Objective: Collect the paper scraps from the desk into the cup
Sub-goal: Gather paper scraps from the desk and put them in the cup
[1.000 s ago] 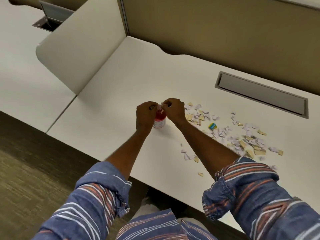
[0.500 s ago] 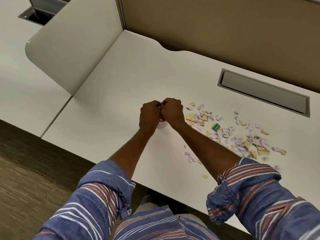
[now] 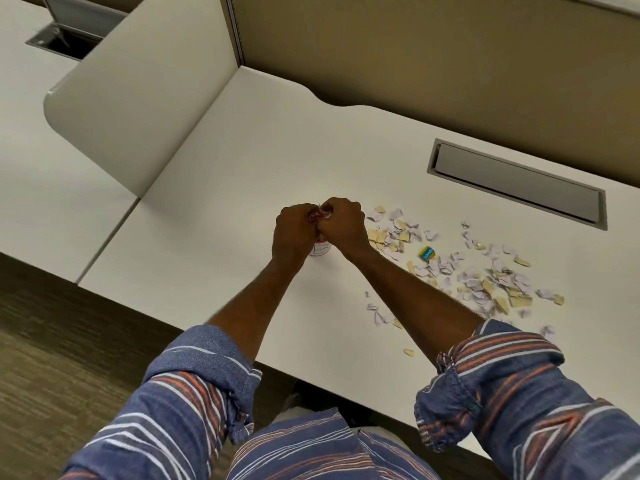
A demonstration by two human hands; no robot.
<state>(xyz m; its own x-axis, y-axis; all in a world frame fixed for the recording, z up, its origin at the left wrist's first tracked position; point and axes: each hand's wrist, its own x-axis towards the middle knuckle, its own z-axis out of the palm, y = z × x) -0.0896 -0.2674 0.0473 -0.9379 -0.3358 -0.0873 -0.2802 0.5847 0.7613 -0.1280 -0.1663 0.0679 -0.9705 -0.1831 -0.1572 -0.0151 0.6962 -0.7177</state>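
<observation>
A small red and white cup (image 3: 320,250) stands on the white desk (image 3: 225,188), mostly hidden by both hands; only its white base and a bit of red rim show. My left hand (image 3: 293,234) is wrapped around the cup's left side. My right hand (image 3: 343,224) is closed at the rim with a pale paper scrap pinched in its fingertips. Several white and tan paper scraps (image 3: 485,280) lie scattered to the right of the cup, and a few lie under my right forearm.
A small blue and yellow item (image 3: 426,252) lies among the scraps. A grey cable hatch (image 3: 516,183) is set into the desk at the back right. A white divider panel (image 3: 138,98) rises on the left, a tan partition behind. The desk's front edge runs below my forearms.
My hands have drawn together over the cup, hiding most of it. The cup's red inside was in plain view a second ago. The scraps on the desk have not moved.
</observation>
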